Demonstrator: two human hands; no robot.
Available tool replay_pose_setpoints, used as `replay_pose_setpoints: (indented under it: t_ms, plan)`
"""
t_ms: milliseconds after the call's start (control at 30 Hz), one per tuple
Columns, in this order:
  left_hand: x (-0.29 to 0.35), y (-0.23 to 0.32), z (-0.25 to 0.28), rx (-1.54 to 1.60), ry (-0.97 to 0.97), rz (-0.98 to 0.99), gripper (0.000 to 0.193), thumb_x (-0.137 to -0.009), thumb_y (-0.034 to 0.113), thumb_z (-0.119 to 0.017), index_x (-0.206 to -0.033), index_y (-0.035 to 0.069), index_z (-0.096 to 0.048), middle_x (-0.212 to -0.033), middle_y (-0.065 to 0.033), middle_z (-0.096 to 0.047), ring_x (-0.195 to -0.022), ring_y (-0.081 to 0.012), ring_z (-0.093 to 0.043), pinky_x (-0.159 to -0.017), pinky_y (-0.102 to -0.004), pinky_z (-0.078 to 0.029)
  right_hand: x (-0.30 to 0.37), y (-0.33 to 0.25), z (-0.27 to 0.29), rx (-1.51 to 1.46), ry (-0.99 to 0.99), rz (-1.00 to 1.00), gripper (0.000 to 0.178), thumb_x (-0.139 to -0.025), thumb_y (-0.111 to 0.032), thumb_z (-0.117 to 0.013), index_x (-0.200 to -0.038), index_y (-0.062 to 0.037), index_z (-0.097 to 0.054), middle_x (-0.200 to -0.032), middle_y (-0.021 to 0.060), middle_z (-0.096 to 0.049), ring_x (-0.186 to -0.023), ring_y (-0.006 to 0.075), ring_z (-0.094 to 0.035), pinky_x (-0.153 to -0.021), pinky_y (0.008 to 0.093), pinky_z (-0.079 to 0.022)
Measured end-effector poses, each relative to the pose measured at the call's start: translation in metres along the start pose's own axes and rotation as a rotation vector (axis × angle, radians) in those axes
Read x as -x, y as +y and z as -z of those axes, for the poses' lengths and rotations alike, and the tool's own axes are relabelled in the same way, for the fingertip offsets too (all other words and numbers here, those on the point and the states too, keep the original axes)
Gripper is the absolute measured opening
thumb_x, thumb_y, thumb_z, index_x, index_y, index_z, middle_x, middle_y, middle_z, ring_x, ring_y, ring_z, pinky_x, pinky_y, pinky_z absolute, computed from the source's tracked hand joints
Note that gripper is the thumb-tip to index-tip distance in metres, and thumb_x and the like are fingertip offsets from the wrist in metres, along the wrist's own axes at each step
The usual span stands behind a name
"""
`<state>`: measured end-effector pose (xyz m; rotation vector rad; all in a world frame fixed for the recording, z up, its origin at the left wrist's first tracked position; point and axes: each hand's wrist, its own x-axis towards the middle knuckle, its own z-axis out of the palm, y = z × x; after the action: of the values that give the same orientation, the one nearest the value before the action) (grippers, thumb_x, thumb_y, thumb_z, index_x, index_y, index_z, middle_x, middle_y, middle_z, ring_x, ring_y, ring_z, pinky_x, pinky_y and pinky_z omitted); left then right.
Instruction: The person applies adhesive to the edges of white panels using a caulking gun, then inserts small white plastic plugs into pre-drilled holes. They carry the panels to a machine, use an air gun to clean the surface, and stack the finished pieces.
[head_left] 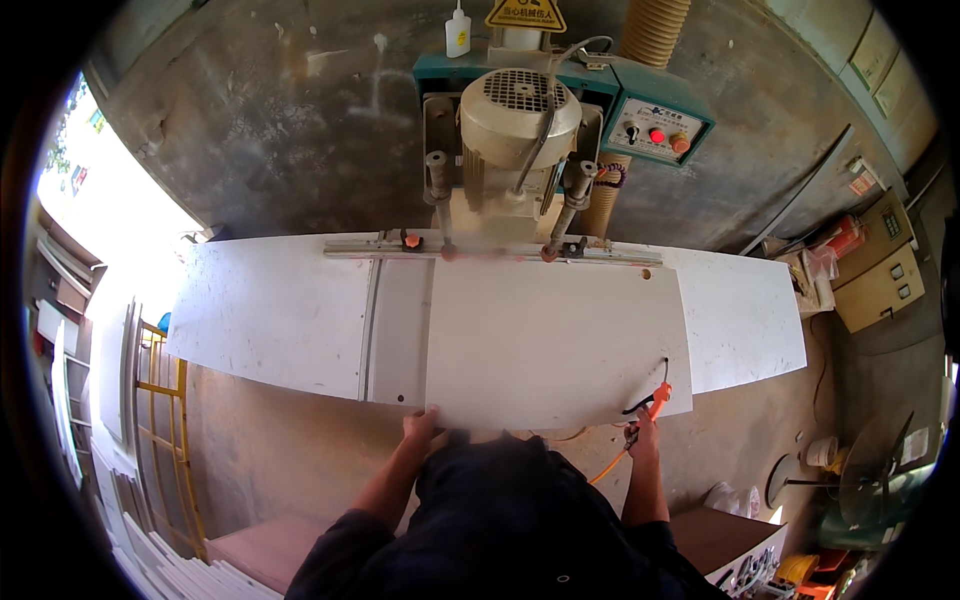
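A white rectangular board [550,335] lies on the white worktable [270,310] of a drilling machine [520,150], its far edge against the metal fence rail [500,250]. My left hand [420,425] grips the board's near edge at its left corner. My right hand [645,428] is at the board's near right corner, closed on an orange air blow gun [655,400] with an orange hose trailing down. A small hole [646,272] shows near the board's far right corner.
The machine's control box [660,128] with red buttons sits at the right of its motor. A small white bottle [458,30] stands on top. White panels [180,570] are stacked at lower left, boxes [880,265] and clutter at right, a yellow frame [165,400] at left.
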<state>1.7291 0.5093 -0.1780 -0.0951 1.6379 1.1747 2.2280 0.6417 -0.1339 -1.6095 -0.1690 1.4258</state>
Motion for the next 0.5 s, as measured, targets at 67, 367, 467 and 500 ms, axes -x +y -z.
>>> replay_pose_setpoints:
  t_ms: [67, 367, 467, 500]
  plan:
    - [0.001, -0.002, -0.005, -0.011, 0.005, 0.034, 0.034, -0.09, 0.017, -0.069, -0.11, -0.01, -0.064, -0.098, -0.0172, -0.067, -0.084, -0.0269, -0.067, -0.069, -0.0412, -0.06, -0.004, 0.0, 0.005, -0.024, 0.043, 0.015, 0.039, -0.092, -0.021, -0.065, -0.13, -0.0203, -0.058, -0.062, -0.0034, -0.042, -0.047, 0.0091, -0.044, -0.05, 0.0272, -0.048]
    - [-0.024, -0.034, -0.023, -0.127, -0.074, 0.081, 0.029, -0.087, 0.016, -0.072, -0.102, -0.008, -0.068, -0.085, -0.0104, -0.067, -0.073, -0.0169, -0.06, -0.062, -0.0341, -0.05, -0.012, -0.014, 0.011, -0.089, 0.043, 0.082, 0.043, -0.093, -0.02, -0.066, -0.133, -0.0213, -0.054, -0.057, -0.0033, -0.04, -0.047, 0.0097, -0.042, -0.052, 0.0268, -0.048]
    - [-0.024, -0.035, -0.024, -0.137, -0.066, 0.046, 0.028, -0.087, 0.018, -0.072, -0.097, -0.008, -0.07, -0.08, -0.008, -0.066, -0.072, -0.0139, -0.056, -0.061, -0.0321, -0.047, -0.008, -0.013, 0.014, -0.089, 0.035, 0.084, 0.044, -0.092, -0.019, -0.067, -0.134, -0.0223, -0.054, -0.06, -0.0029, -0.04, -0.05, 0.0097, -0.043, -0.054, 0.0269, -0.048]
    - [-0.026, -0.037, -0.024, -0.134, -0.062, 0.028, 0.028, -0.087, 0.019, -0.072, -0.096, -0.008, -0.071, -0.079, -0.0073, -0.066, -0.071, -0.0131, -0.055, -0.061, -0.0317, -0.046, -0.009, -0.012, 0.014, -0.101, 0.03, 0.076, 0.046, -0.092, -0.019, -0.067, -0.135, -0.0229, -0.053, -0.061, -0.003, -0.04, -0.051, 0.0096, -0.043, -0.054, 0.0269, -0.048]
